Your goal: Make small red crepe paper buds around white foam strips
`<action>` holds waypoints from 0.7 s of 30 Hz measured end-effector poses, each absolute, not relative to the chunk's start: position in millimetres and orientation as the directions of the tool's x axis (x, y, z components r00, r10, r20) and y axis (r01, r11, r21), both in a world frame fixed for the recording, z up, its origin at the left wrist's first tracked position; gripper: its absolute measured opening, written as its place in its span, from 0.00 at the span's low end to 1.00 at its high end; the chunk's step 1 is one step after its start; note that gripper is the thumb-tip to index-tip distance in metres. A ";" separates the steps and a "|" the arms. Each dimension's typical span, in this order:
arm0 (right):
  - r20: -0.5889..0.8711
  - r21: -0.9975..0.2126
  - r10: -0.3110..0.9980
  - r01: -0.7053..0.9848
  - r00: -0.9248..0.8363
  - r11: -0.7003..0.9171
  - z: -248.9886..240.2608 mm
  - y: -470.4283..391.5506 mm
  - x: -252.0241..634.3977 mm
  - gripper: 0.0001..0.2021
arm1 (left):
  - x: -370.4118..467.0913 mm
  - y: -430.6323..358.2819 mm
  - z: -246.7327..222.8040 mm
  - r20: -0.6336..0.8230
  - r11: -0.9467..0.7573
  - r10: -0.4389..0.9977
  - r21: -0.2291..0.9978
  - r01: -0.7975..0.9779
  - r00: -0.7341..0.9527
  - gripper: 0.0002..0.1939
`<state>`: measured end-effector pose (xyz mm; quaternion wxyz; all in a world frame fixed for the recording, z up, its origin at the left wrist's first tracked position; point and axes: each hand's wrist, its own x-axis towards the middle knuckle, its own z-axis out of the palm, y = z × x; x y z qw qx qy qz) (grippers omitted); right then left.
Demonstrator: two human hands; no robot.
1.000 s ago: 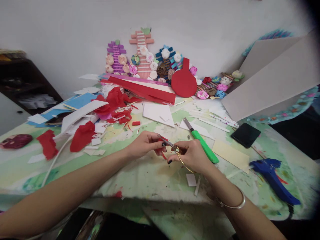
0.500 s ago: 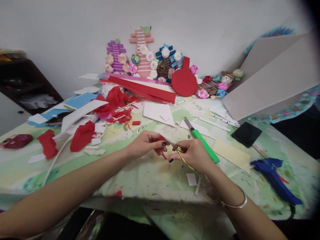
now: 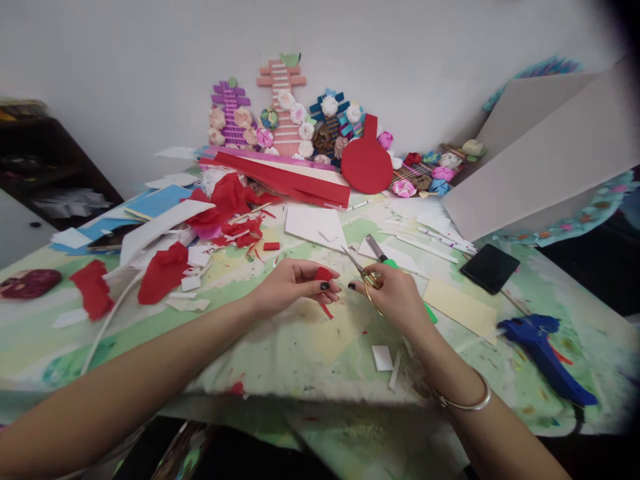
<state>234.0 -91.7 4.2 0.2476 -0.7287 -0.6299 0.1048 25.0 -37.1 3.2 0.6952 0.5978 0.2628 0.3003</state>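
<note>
Between the thumb and fingers of my left hand [image 3: 295, 287] is a small piece of red paper [image 3: 324, 273]. A thin red strip [image 3: 326, 311] shows just below those fingers. My right hand [image 3: 397, 297] grips gold-handled scissors [image 3: 367, 275], their blades pointing up and left, apart from the red piece. Behind that hand lies a green-handled lighter [image 3: 390, 262] with a dark metal tip, partly hidden by the fingers.
A blue glue gun [image 3: 547, 357] and a black flat box [image 3: 490, 268] lie at the right. Red crepe paper scraps [image 3: 165, 273] cover the left. A red round-bodied cutout [image 3: 367, 165] leans at the back among paper flowers. White card [image 3: 315, 225] lies mid-table.
The scissors have moved right, away from the red piece, with my right hand. My left hand keeps the red piece in nearly the same spot.
</note>
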 end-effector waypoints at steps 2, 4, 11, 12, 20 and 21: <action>0.156 -0.472 0.970 0.877 0.187 -0.093 3.9 -92.0 234.0 0.14 | 25.1 -37.1 3.1 0.017 0.083 0.742 0.990 -0.116 0.670 0.14; 0.171 -0.462 0.970 0.884 0.171 -0.074 3.3 -92.4 233.9 0.16 | 25.4 -37.8 5.0 0.045 0.034 0.756 0.994 -0.108 0.652 0.11; 0.176 -0.394 0.979 0.919 0.103 -0.026 -1.1 -90.8 234.1 0.17 | 25.6 -40.5 10.5 0.143 -0.157 0.768 0.987 -0.032 0.625 0.09; 0.174 -0.384 0.980 0.923 0.100 -0.026 -1.6 -90.5 234.1 0.16 | 25.4 -40.6 9.7 0.162 -0.184 0.768 0.983 -0.029 0.620 0.09; 0.312 -0.393 0.949 0.914 0.035 0.096 -3.3 -90.3 237.2 0.08 | 23.1 -40.3 3.5 0.357 -0.428 0.700 0.903 -0.037 0.619 0.08; 0.367 -0.407 0.930 0.901 0.009 0.152 -2.9 -91.1 237.3 0.08 | 22.8 -40.4 3.6 0.384 -0.474 0.683 0.880 -0.022 0.622 0.08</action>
